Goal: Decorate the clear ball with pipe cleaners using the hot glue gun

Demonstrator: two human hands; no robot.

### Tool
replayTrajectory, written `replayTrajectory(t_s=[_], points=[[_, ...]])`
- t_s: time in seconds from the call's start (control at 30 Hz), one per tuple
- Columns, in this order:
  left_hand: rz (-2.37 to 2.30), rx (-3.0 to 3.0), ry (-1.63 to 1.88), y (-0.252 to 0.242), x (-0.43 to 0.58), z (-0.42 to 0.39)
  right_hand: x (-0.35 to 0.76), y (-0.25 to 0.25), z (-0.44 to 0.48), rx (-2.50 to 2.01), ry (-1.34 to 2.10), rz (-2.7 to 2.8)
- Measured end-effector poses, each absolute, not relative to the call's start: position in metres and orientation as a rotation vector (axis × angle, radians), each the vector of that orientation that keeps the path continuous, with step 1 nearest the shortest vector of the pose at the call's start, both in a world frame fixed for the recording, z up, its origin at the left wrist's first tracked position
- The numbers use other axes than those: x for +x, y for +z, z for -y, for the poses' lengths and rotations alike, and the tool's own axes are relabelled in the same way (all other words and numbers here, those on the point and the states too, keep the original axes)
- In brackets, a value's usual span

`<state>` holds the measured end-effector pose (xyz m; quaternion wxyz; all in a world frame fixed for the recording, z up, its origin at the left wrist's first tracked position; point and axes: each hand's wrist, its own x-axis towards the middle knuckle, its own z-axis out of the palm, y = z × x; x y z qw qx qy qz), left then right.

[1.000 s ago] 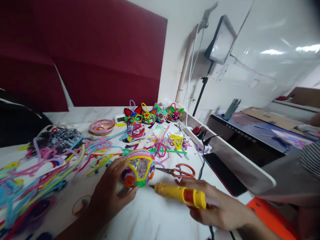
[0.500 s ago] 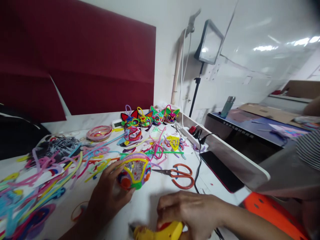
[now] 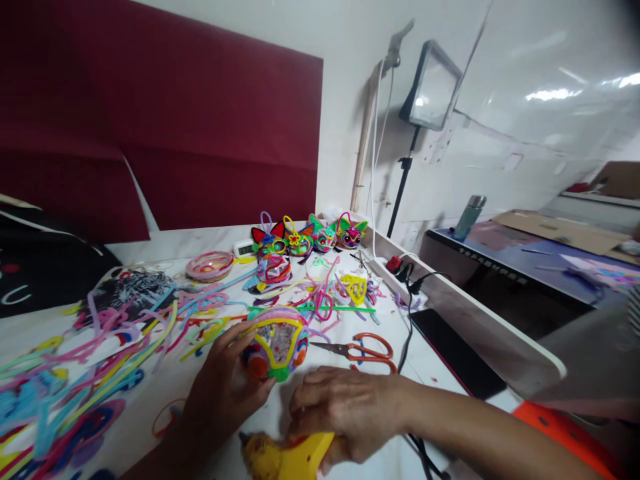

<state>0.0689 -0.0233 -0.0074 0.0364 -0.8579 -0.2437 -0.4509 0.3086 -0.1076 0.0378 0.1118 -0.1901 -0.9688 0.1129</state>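
Head view: left hand [image 3: 225, 380] half-curls round pipe-cleaner-trimmed ball [image 3: 280, 341]; right hand [image 3: 347, 408] closes on yellow glue gun [image 3: 303, 457]; orange-handled scissors [image 3: 344, 350] beyond that hand.

Glue gun [image 3: 306, 457] and scissors [image 3: 346, 349] suggest a craft workshop.

- The head camera looks forward and down across the table [image 3: 220, 448].
- It faces the wall [image 3: 350, 53] (farther back), with left hand [image 3: 227, 373] and right hand [image 3: 345, 410] near, low down.
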Motion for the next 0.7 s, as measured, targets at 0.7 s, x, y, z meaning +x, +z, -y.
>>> replayTrajectory(t_s=[0.7], points=[[0.799, -2.658, -1.427, -0.009, 0.068, 0.025, 0.310, 0.034, 0.119, -0.658, 0.226, 2.684]])
